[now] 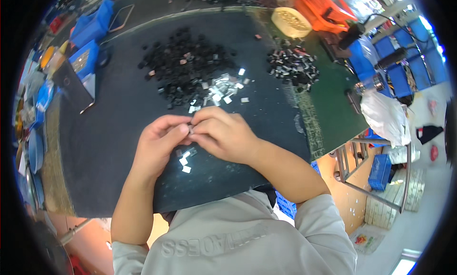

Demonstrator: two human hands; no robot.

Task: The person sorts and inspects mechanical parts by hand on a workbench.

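Observation:
Over the dark mat my left hand (162, 138) and my right hand (223, 134) meet, fingertips pinched together. Between them is a small metal piece (191, 129), mostly covered by the fingers, so its exact kind does not show. Just beyond my hands lies a pile of shiny silver metal pieces (223, 88). Behind that spreads a larger heap of small black pieces (183, 60). On the near side of my hands, a few silver pieces (184, 161) lie loose on the mat.
To the right sits another heap of black and silver pieces (293, 68). Beyond it stand a cream bowl (281, 23) of small parts and an orange crate (319, 6). Blue bins (93, 25) and a phone-like dark panel (72, 84) stand at the left edge. A white plastic bag (385, 113) hangs at right.

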